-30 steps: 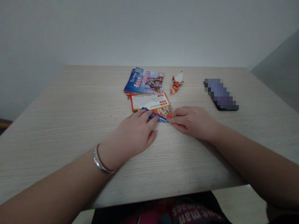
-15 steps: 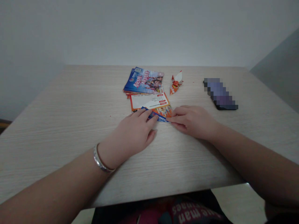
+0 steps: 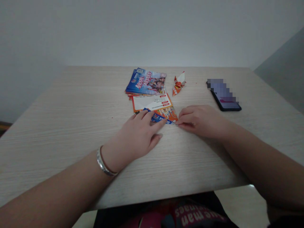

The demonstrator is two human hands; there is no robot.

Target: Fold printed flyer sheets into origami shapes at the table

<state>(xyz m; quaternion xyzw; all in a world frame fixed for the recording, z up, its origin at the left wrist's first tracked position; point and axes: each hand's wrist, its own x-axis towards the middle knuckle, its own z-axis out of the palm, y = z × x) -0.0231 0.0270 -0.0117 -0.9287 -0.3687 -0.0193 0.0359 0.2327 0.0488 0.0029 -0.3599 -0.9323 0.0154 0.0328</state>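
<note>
Blue-printed, narrow, slanting paper fold [image 3: 156,118]: lying flat on the pale wood-grain tabletop [image 3: 71,107], along the near edge of the orange-and-white printed paper sheet [image 3: 150,103]; appearing to belong to that same sheet, though not certainly; running lengthwise from upper left to lower right, slanting closer to the body at the right end. Pressing from the near left with the bare left hand [image 3: 139,136]: resting palm down, fingers spreading loosely over the left and middle stretch, grasping nothing; wearing at the wrist a polished silver metal bangle [image 3: 102,165]. Approaching the axis from the opposite end with the bare right hand [image 3: 199,120]: pinching, by all appearance, the right corner of the fold between thumb and forefinger; pointing leftward, nearly in line with the long axis, and so sitting nearer than the left to that tip. Beyond, overlapping the far edge of the sheet: blue-topped stack of glossy printed leaflets [image 3: 147,81]; to its right, standing apart: small orange-and-white folded paper figure [image 3: 179,83]; farther right, lying well clear of the paper: black rectangular phone [image 3: 224,96], showing a partly pixelated screen.
</note>
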